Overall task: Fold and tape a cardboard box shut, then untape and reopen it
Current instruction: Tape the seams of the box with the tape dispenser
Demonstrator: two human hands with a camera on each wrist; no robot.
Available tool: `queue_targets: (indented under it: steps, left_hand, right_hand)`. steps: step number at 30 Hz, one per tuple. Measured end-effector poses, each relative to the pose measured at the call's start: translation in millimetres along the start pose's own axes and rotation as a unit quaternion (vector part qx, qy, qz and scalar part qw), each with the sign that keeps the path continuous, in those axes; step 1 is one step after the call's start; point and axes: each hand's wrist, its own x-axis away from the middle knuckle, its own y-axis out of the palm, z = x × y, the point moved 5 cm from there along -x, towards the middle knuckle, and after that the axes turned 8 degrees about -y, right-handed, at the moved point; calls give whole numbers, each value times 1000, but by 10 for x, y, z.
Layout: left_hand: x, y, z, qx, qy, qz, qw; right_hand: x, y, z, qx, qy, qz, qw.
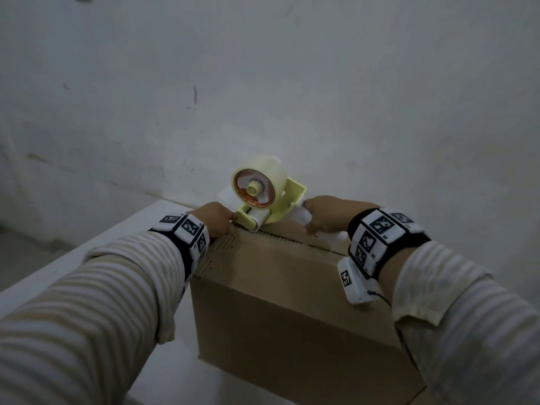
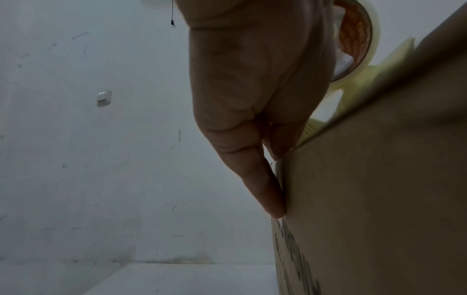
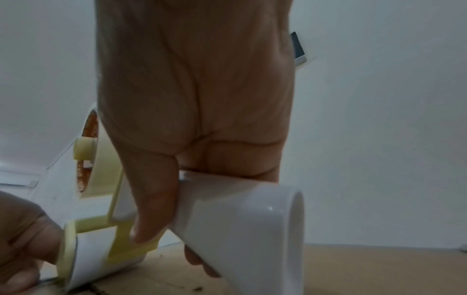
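Note:
A brown cardboard box (image 1: 286, 302) stands on a white surface with its top flaps folded down, and the seam runs across the top. A yellow tape dispenser (image 1: 257, 190) with a clear tape roll sits at the far left end of that seam, its roller on the box edge. My right hand (image 1: 324, 217) grips the dispenser's white handle (image 3: 240, 219), thumb along its side. My left hand (image 1: 217, 219) reaches over the far top edge beside the roller. In the left wrist view its straight fingers (image 2: 265, 189) press flat against the box's far side (image 2: 379, 199).
The white surface (image 1: 87, 258) under the box runs back to a scuffed white wall (image 1: 263, 83) close behind it. A light switch (image 2: 103, 98) is on the wall in the left wrist view. The wall leaves little room beyond the box.

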Motion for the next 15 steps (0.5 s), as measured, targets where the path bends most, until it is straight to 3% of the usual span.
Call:
queue_targets:
  steps: [8,15]
  left_hand:
    - [-30,20,4,-44,3,17,999]
    - [-95,31,22,-95,6,20,995]
  right_hand:
    - [93,0,35,13,-8,-11,1000]
    - [384,-43,394,57,35,-55,996]
